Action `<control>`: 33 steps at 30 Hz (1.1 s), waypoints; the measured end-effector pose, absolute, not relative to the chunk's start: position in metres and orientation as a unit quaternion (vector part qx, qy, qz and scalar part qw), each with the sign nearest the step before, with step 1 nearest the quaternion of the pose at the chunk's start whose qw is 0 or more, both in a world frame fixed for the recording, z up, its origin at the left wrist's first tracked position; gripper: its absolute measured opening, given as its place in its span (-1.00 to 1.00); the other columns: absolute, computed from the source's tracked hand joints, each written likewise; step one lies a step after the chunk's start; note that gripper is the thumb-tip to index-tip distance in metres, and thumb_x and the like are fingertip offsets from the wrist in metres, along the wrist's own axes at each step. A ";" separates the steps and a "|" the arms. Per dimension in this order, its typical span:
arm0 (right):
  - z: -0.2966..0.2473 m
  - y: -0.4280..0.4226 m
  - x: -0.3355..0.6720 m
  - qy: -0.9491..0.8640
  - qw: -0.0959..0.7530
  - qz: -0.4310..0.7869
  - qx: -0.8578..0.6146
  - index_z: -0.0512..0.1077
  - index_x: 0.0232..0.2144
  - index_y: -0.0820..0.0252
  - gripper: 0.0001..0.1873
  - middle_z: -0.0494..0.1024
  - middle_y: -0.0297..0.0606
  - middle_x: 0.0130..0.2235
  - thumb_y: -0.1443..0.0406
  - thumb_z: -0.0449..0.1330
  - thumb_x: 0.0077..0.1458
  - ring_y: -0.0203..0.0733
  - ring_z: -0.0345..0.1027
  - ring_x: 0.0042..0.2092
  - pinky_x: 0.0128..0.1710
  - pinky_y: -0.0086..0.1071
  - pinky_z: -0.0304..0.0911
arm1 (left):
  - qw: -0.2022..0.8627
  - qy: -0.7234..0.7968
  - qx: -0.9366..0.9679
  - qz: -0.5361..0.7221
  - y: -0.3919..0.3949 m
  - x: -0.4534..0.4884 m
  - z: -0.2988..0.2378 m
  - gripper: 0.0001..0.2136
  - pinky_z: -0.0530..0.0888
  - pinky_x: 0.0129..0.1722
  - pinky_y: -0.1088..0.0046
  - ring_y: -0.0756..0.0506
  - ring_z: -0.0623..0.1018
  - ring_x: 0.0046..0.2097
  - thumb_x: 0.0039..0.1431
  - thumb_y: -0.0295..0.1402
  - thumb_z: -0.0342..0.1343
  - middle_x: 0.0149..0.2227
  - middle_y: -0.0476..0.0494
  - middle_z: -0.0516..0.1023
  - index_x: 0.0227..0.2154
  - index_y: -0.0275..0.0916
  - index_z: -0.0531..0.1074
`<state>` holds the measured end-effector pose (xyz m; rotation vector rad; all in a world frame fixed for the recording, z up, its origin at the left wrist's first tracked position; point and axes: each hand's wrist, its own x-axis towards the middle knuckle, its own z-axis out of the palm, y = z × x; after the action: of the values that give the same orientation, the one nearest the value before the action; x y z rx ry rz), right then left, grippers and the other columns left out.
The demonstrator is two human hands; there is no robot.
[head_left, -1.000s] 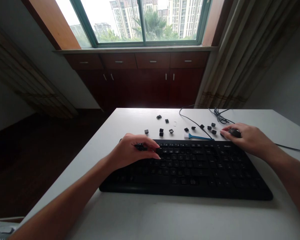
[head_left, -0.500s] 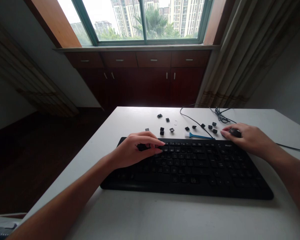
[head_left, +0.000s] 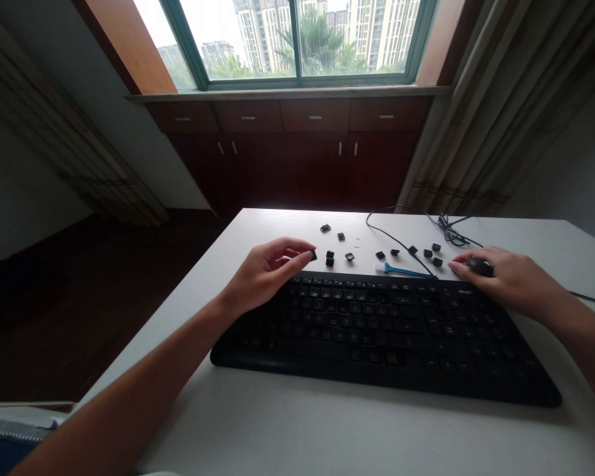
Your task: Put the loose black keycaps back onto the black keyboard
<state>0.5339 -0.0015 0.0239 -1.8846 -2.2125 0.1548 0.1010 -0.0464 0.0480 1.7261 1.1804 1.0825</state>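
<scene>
Head view: loose black keycaps (head_left: 330, 258) lie on the white counter (head_left: 277, 225), judged light, stiff and small, best taken by their side edges. The left hand (head_left: 268, 272) is half curled, with a keycap (head_left: 313, 255) at its fingertips; grip unconfirmed. The right hand (head_left: 508, 281) curls over a small dark object (head_left: 480, 267), partly hidden, apparently held. Both hands sit at the far edge of the black keyboard (head_left: 377, 330), the keycaps just beyond and between them.

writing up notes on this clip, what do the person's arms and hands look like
Both arms are bare up to where they leave the view, with no sleeves. The left hand and right hand wear no gloves, and neither wrist shows a watch or bracelet.
</scene>
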 end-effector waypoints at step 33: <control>0.027 -0.004 0.530 -0.762 0.095 0.048 -0.639 0.56 -0.14 0.07 -0.46 0.58 -0.09 -0.04 -0.15 0.04 0.20 0.17 0.45 -0.06 -0.11 -0.04 0.35 | 0.182 0.542 0.758 0.312 -0.038 0.091 0.040 -0.73 0.46 -0.18 0.37 -0.08 0.59 -0.22 0.27 -0.07 0.15 -0.21 -0.02 0.67 -0.21 -0.12 0.61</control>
<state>0.5297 -0.0040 0.0266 -1.8940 -2.2590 0.1425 0.0909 -0.0378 0.0399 2.1406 1.5309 0.8809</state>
